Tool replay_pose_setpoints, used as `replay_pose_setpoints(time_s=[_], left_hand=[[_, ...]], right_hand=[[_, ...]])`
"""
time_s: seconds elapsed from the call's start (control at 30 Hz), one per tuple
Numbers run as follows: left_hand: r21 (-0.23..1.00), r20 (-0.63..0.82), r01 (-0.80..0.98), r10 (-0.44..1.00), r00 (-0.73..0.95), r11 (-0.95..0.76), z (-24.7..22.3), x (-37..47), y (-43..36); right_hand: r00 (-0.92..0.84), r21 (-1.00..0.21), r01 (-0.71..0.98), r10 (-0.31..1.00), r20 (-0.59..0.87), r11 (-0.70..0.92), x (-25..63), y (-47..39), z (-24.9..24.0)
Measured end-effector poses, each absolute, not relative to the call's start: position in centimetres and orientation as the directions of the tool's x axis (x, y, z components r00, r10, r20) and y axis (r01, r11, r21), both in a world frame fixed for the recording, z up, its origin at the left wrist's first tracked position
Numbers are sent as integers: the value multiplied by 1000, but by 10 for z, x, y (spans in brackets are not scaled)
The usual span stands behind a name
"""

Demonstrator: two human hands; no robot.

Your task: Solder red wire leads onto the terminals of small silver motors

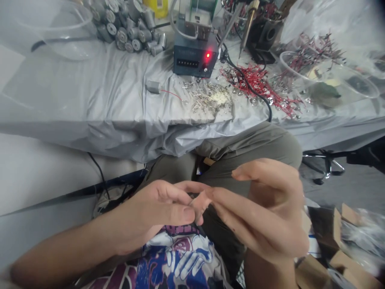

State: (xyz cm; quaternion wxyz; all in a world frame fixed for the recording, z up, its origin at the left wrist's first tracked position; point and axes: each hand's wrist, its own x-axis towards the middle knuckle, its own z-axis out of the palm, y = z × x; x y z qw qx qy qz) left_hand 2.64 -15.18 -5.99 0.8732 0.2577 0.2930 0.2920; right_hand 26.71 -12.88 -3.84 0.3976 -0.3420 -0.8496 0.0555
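Observation:
Both hands meet above the lap. My left hand is closed, with its thumb and fingertips pressed together; whatever it may hold is too small to make out. Against those fingertips rest the fingers of my right hand, whose thumb and index finger are apart. Whether a small item lies between the right fingers is not visible. On the table beyond, a grey metal cylinder with a red wire lies on its side beside scattered debris.
A dark blue box with a red light stands at the table's back. Left of it are piled metal cylinders. Red wires, a soldering iron and a plastic tub lie right. Cardboard boxes sit lower right.

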Motion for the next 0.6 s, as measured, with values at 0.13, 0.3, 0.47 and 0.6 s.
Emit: replay_pose_setpoints(time_s=[0.13, 0.3, 0.47, 0.6], left_hand=[[626, -292, -367, 643, 708, 688, -66, 23, -154], [581, -232, -422, 639, 734, 696, -71, 24, -157], [521, -229, -459, 636, 737, 719, -72, 25, -156], [545, -268, -437, 643, 717, 715, -73, 22, -157]], right_hand=[[-477, -364, 535, 628, 615, 763, 266, -123, -32], [-532, -422, 488, 644, 550, 764, 261, -118, -19], [-597, -555, 406, 670, 440, 726, 262, -116, -8], [-514, -557, 514, 754, 410, 653, 264, -131, -3]])
